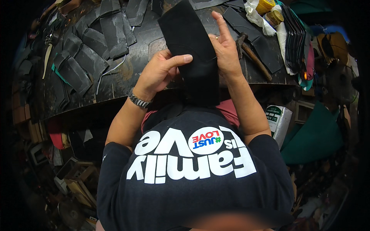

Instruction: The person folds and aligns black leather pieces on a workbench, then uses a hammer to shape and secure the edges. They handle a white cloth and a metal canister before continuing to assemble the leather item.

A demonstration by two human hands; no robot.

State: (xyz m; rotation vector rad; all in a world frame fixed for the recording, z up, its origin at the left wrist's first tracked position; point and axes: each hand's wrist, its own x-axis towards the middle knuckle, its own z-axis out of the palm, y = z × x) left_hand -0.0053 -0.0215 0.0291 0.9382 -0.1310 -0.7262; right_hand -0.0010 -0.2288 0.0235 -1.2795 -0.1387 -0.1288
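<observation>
A long black sheet piece [194, 46], leather-like and slightly bent, stands tilted between my hands, its lower end by my lap. My left hand [162, 71] grips its left edge, with the thumb flat on the face and the fingers behind. My right hand [227, 52] rests against the right edge. One digit of it stretches up, away from the piece, and the others are partly hidden behind it. To the right of that hand, a hammer [250, 56] with a wooden handle lies on the dark worktable [127, 75].
Several black cut pieces [92, 42] cover the table's left and back. A pale cord [110, 73] lies near them. At the right are a yellowish tin [274, 18], white crumpled wrapping [259, 17] and a stack of dark pieces [295, 42]. A white box [278, 121] stands below the edge.
</observation>
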